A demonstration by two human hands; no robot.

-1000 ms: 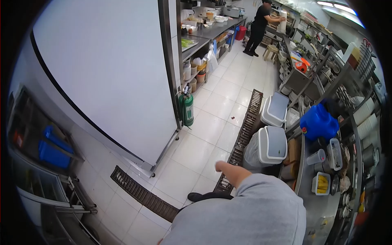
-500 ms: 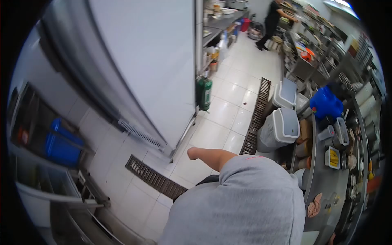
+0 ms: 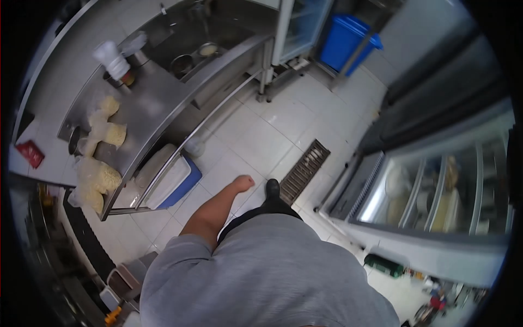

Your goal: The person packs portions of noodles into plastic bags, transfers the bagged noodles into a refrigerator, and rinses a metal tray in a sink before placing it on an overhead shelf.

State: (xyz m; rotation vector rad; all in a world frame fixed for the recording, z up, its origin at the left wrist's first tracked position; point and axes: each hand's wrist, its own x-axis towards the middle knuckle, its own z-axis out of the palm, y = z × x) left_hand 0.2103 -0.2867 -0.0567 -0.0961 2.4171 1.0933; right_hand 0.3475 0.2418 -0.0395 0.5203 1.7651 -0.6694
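Note:
My left hand (image 3: 244, 182) hangs low over the white tiled floor (image 3: 239, 139), its fingers curled in. Nothing shows in its grip. The forearm comes out of a grey short sleeve. Closest to this hand are my black shoe (image 3: 273, 189) and a metal drain grate (image 3: 305, 170). Out of view is my right hand. To the left stands a steel counter (image 3: 147, 109) with several clear plastic bags (image 3: 102, 177) of pale yellow food along its far side. Below the counter sits a white and blue box (image 3: 175, 180).
Pots (image 3: 182, 64) stand in a steel sink (image 3: 231, 24) at the top. A blue bin (image 3: 348, 46) is at the upper right. On the right, a fridge (image 3: 436, 196) shows stocked shelves. A green cylinder (image 3: 384, 265) is near its base.
The view has swung round from the long kitchen aisle to the counter, sink and stocked fridge. The blue bin has shifted from the left side of the view to the upper right.

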